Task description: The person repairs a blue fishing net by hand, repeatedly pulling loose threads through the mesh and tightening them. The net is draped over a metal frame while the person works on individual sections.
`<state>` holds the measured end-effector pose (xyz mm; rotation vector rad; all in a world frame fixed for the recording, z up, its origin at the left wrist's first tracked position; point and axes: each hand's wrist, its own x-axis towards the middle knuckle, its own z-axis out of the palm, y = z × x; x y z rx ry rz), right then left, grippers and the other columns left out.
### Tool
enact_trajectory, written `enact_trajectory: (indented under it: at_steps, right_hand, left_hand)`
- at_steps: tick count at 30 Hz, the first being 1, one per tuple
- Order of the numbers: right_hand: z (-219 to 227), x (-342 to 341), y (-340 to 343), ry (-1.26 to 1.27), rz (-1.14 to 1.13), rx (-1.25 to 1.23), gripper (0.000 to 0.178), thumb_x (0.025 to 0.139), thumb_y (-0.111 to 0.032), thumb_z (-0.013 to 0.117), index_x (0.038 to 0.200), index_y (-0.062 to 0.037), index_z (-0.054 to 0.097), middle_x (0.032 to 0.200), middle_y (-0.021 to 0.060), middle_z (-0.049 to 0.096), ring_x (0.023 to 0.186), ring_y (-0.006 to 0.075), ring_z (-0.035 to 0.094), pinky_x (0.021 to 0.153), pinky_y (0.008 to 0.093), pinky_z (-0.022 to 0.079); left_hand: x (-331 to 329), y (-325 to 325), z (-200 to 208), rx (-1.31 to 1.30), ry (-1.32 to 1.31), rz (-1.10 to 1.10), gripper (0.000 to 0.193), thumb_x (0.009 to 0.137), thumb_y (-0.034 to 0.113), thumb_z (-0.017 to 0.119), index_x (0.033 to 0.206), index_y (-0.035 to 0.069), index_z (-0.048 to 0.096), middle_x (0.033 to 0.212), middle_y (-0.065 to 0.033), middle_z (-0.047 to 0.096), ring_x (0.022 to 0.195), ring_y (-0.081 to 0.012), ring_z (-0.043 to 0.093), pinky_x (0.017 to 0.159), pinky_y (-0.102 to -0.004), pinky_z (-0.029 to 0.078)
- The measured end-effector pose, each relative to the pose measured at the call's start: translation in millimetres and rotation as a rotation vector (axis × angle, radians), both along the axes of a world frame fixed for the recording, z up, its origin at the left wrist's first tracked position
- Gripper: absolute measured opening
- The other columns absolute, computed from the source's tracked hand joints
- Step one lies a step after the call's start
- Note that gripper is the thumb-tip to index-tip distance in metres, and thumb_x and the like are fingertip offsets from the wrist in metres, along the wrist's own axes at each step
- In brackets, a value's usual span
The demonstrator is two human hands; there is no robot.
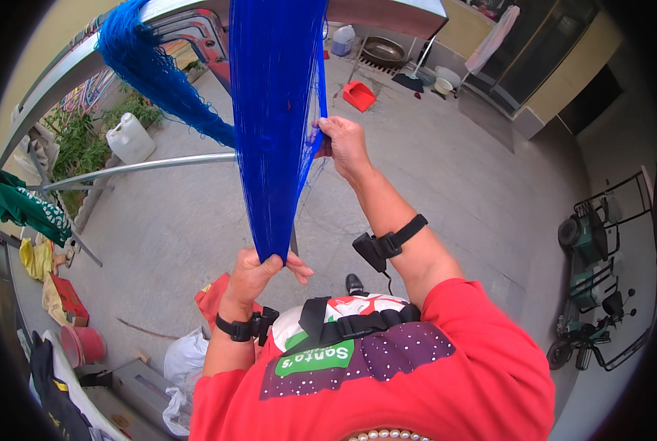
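Observation:
A long skein of bright blue yarn hangs from above and narrows to its lower end. There my left hand grips the yarn, the thumb across its front and some fingers showing past its right side. Higher up, at the skein's right edge, my right hand pinches some strands with thumb and forefinger. Those strands stand a little apart from the main sheet of yarn. To the left, a darker blue hank droops over the metal frame, its lower end passing behind the skein.
A metal frame with a lower crossbar stands at the left. Beyond are a white jug, a red dustpan and a metal basin. White plastic bags and a red bucket lie at left; a parked electric tricycle stands at right.

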<state>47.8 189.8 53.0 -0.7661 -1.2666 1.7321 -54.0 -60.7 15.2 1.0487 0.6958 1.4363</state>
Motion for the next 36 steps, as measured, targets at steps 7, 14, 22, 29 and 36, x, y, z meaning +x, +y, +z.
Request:
enact_trajectory:
  at_steps: [7,14,22,29,36]
  right_hand:
    - [-4.3,15.3,-1.5,-0.147,-0.106,0.171,0.019,0.091,-0.012,0.05,0.083,0.0017,0.06,0.064,0.0087,0.059,0.037,0.0095,0.044,0.034,0.0244,0.034]
    - [-20.0,25.5,0.0,-0.273,-0.127,0.043,0.02,0.085,-0.012,0.052,0.075,0.0021,0.062,0.058,0.0089,0.061,0.045,0.0126,0.051,0.047,0.0287,0.041]
    - [-36.9,52.1,-1.6,-0.158,0.026,0.038,0.021,0.09,-0.014,0.048,0.085,0.0032,0.059,0.062,0.0128,0.062,0.043,0.0106,0.047,0.041,0.0237,0.036]
    - [-49.8,73.9,-12.2,-0.066,0.164,-0.048,0.022,0.093,-0.016,0.05,0.088,0.0028,0.058,0.072,0.0137,0.065,0.054,0.0142,0.058,0.051,0.0269,0.048]
    - [-22.3,66.8,-34.6,0.263,0.361,-0.263,0.021,0.088,-0.021,0.059,0.09,0.0001,0.061,0.087,0.01,0.063,0.064,0.0159,0.06,0.052,0.0275,0.049]
  left_hand:
    - [-0.1,-19.8,1.3,0.012,0.036,0.097,0.035,0.094,0.025,0.051,0.101,-0.008,0.06,0.09,-0.0227,0.067,0.078,-0.0304,0.066,0.073,-0.0398,0.052]
    - [17.6,-35.0,11.3,-0.092,0.096,0.26,0.028,0.092,0.018,0.052,0.098,-0.008,0.06,0.081,-0.0244,0.065,0.063,-0.0285,0.064,0.058,-0.0353,0.052]
    - [43.5,2.0,23.5,-0.267,0.21,0.163,0.021,0.089,0.013,0.055,0.098,-0.005,0.06,0.08,-0.0152,0.067,0.048,-0.0113,0.056,0.045,-0.0205,0.043]
    - [62.4,19.6,16.5,-0.285,0.198,0.254,0.021,0.089,0.013,0.055,0.096,-0.006,0.06,0.079,-0.0188,0.067,0.044,-0.0101,0.053,0.043,-0.0182,0.042]
    - [67.0,21.3,16.8,-0.327,0.2,0.314,0.023,0.089,0.018,0.059,0.095,-0.004,0.061,0.072,-0.0147,0.066,0.039,-0.0064,0.047,0.038,-0.0158,0.034]
